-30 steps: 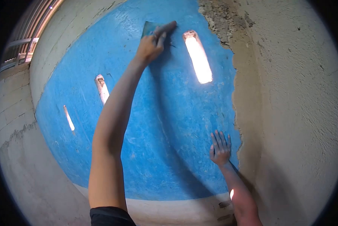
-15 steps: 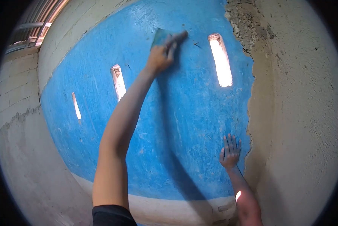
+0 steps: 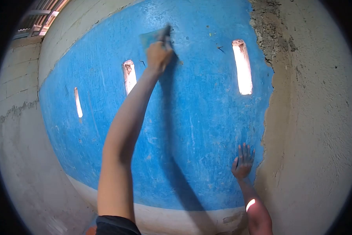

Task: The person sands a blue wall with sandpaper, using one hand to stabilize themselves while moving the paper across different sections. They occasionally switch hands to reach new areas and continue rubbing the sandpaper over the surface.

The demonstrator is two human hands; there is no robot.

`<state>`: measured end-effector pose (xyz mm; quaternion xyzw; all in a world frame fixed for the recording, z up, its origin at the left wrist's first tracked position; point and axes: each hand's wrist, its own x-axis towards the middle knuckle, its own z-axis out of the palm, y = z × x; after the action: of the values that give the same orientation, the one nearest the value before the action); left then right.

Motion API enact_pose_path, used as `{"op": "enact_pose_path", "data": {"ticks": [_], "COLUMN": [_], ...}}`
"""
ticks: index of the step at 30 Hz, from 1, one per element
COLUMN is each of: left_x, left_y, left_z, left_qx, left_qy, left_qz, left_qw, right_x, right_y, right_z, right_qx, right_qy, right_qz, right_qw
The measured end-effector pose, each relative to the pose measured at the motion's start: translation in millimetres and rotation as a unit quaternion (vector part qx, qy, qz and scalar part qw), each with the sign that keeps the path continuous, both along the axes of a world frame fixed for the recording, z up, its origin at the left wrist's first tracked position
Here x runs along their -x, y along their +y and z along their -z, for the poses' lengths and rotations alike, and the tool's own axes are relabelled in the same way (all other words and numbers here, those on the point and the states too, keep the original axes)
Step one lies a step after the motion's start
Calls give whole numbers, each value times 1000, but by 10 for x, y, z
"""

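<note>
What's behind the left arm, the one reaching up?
The blue wall is behind the left arm, and the upper part of a bright slot shows beside it. The arm hides the slot's lower end and a strip of wall.

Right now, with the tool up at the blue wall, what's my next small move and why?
I'd probably make one short sideways stroke with the flat-bladed tool, not a downward one: your left hand grips it high at the blue wall, and the middle slot opens below the tool. Your right hand lies flat on the wall lower down, which should help steady you.
</note>
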<state>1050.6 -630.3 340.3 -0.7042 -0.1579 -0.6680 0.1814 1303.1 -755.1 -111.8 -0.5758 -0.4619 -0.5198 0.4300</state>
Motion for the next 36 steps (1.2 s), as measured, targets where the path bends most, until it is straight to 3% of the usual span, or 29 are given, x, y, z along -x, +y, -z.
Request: {"op": "enact_pose_path", "data": {"ticks": [1,3,4,5,7,9,11,12,15,16,17,19,20,21,22,23,26,27,29,31,32,34,36], "left_x": [-23,-88,-31,46,174,166,44,-62,-30,35,98,386,126,4,-117,-169,-193,-73,-32,16,-47,-196,-201], "left_y": [-7,93,143,191,82,-107,-25,79,149,110,74,328,395,230,52,-82,114,-95,348,166,88,127,59], "left_z": [107,365,364,259,31,79,351,483,575,418,257,-284,-79,237,554,730,838,663,363,328,476,883,1069], "left_qx": [-72,-253,-280,-240,-41,11,-105,-275,-393,-276,-152,156,66,-58,-185,-347,-358,-25,-77,-1,-34,-265,-284], "left_qy": [92,248,267,222,12,-56,112,218,275,158,37,175,122,147,160,252,295,318,80,17,72,249,424], "left_qz": [50,9,-20,1,62,-54,84,76,51,88,151,54,56,45,28,0,-7,-155,-4,12,19,-6,78], "left_qw": [992,935,922,945,997,997,985,933,876,944,976,971,989,986,969,904,886,935,994,1000,997,931,857], "right_x": [-7,-15,7,5,-5,0,-6,-4,19,13,4,3,-4,-15,-24,-33,13,-2,-10,8,11,0,2], "right_y": [-3,26,22,6,21,21,9,21,0,11,18,17,23,20,15,27,9,14,6,13,15,-12,8], "right_z": [13,11,34,38,3,23,39,22,1,-11,-10,25,25,21,18,-2,46,14,0,3,1,12,4], "right_qx": [1,-5,-4,0,-2,2,3,-1,2,2,1,2,3,6,5,-2,6,5,7,7,7,9,2], "right_qy": [-5,-8,-4,-4,-2,-1,-5,-4,1,-3,-4,0,0,-3,-9,-12,-6,-4,-6,-4,-4,-8,-8], "right_qz": [2,9,7,5,4,4,0,-1,-1,-1,2,5,5,3,1,1,-2,1,4,4,3,2,3], "right_qw": [1000,1000,1000,1000,1000,1000,1000,1000,1000,1000,1000,1000,1000,1000,1000,1000,1000,1000,1000,1000,1000,1000,1000]}}
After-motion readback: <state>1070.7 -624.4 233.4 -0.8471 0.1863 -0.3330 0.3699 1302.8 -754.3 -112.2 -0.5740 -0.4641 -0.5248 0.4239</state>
